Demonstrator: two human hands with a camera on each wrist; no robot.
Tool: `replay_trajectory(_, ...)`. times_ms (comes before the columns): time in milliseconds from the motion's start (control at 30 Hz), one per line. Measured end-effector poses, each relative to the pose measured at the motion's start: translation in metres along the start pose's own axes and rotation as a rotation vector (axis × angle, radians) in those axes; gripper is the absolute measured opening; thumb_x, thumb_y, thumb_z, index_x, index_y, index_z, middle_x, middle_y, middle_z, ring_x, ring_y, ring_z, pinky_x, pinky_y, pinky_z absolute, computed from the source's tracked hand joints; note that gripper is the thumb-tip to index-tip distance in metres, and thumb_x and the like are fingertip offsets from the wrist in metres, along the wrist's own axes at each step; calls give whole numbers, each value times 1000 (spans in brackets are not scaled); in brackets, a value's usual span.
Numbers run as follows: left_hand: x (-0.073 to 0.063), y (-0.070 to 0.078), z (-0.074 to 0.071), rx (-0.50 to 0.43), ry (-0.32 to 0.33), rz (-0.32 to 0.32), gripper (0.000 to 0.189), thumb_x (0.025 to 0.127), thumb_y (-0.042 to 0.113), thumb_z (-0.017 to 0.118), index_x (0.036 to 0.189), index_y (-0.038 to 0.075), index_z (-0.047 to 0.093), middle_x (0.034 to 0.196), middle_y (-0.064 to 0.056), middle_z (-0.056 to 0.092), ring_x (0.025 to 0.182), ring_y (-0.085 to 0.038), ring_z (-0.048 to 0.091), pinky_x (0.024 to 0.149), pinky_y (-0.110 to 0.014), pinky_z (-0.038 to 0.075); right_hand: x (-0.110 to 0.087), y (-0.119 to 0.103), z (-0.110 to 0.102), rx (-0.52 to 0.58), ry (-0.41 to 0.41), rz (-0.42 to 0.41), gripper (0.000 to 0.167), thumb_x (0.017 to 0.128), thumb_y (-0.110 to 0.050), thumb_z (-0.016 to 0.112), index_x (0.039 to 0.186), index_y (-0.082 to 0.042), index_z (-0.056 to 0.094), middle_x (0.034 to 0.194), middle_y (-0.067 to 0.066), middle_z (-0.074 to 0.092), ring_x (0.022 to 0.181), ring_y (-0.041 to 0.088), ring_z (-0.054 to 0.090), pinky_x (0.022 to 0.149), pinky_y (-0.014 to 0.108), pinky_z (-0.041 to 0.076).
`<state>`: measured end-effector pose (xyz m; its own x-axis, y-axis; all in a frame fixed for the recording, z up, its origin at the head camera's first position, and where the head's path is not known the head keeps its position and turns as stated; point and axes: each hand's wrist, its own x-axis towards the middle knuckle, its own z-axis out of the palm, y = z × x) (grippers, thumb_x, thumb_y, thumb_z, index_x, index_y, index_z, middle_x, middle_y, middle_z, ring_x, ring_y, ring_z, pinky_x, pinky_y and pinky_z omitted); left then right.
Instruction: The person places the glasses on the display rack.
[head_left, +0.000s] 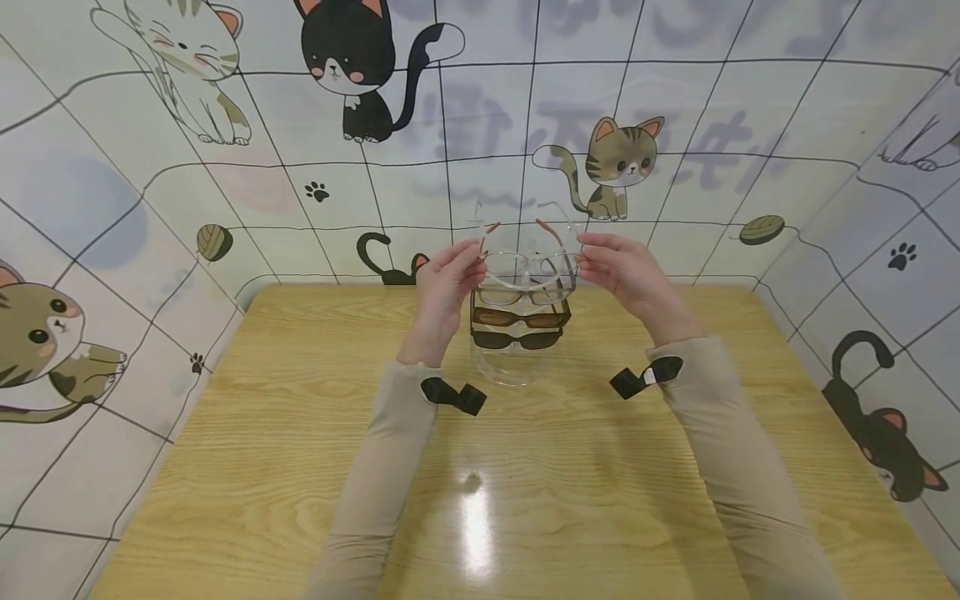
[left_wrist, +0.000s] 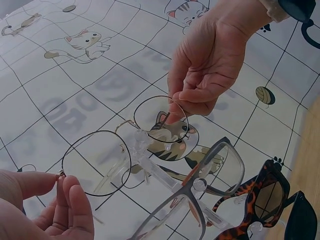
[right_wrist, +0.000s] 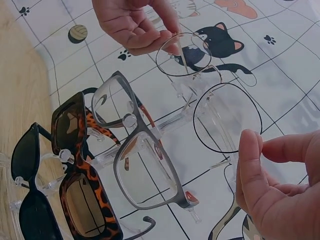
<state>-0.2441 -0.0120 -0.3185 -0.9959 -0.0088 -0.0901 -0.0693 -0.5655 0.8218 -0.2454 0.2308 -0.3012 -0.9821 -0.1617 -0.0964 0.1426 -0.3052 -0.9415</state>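
Observation:
A pair of thin-rimmed round eyeglasses (left_wrist: 97,162) is at the top of a clear display stand (left_wrist: 160,172). My left hand (head_left: 450,287) pinches one side of the round frame near the hinge, between thumb and fingers. On the opposite side, my right hand (head_left: 626,271) pinches the other end near its hinge. The bridge sits right at the stand's top holder. Below it, the stand bears grey-framed eyeglasses (right_wrist: 131,131), tortoiseshell sunglasses (right_wrist: 80,160) with brown lenses, and black sunglasses (right_wrist: 32,187) lowest down.
The stand's round clear base (head_left: 513,382) rests on a wood-grain table (head_left: 300,417) near its back edge. Behind and on both sides rises a white cloth wall (head_left: 487,125) printed with cats and grid lines. Black straps (head_left: 453,396) circle both wrists.

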Motion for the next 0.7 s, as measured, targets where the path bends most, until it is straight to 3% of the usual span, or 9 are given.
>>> replay_trajectory(333,3,-4,-3,-13,-2,-20,32,89,2,62,119,-10,58,73,-4,65,62,-8,63,61,-16,53,2,3,0,25,22,32,19,93,4,51,112,-1,50,78,7,63,69,12,63,66,19,55)
replay_trajectory(567,5,-7,-5,-17,21,-40,15,89,1,62,103,-3,65,72,-4,65,62,-9,63,61,-16,53,2,4,-1,6,29,39,21,93,3,51,114,-1,49,79,7,63,70,12,63,67,19,55)
replay_trajectory(700,6,-9,-6,-18,14,-41,15,89,1,62,103,-3,65,74,-6,65,63,-10,63,61,-17,53,1,5,-1,-9,39,40,21,93,2,52,114,-2,49,81,8,63,71,12,63,68,19,55)
